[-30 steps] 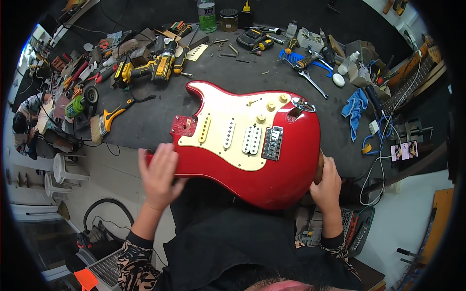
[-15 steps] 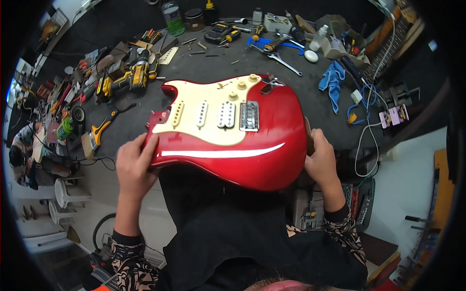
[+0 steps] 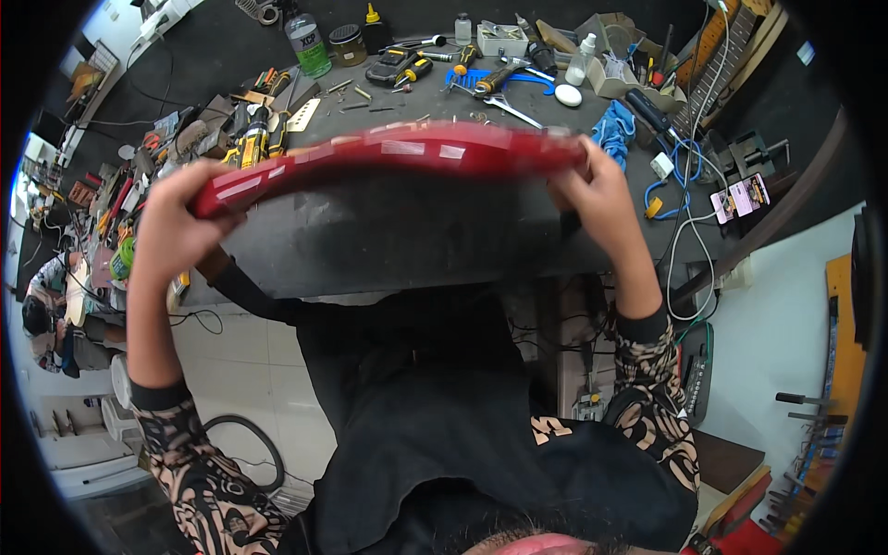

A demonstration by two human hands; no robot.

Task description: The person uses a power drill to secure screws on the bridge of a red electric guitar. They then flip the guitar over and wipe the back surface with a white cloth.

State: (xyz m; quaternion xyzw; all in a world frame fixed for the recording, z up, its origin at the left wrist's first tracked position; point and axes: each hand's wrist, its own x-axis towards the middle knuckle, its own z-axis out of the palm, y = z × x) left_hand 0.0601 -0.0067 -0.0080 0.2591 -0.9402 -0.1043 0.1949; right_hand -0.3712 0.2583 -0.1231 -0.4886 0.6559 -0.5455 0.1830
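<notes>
A red guitar body (image 3: 398,148), slightly motion-blurred, is raised over the workbench and seen edge-on from my view, so its cream front is hidden. My left hand (image 3: 181,227) grips its left end with fingers wrapped round it, and my right hand (image 3: 585,186) holds its right end. Behind it are a yellow-and-black drill (image 3: 250,137), a wrench (image 3: 511,111) and a blue cloth (image 3: 612,131).
The dark workbench (image 3: 370,240) holds many tools, bottles and small parts along its back and left. Cables, a phone (image 3: 740,199) and a guitar neck (image 3: 708,79) are at the right. Another person (image 3: 46,310) is at the far left; a vacuum hose (image 3: 268,439) lies below.
I have lifted the guitar body up and forward and tipped it from face-up to edge-on. My left hand closed on it half a second ago and has moved left and up.
</notes>
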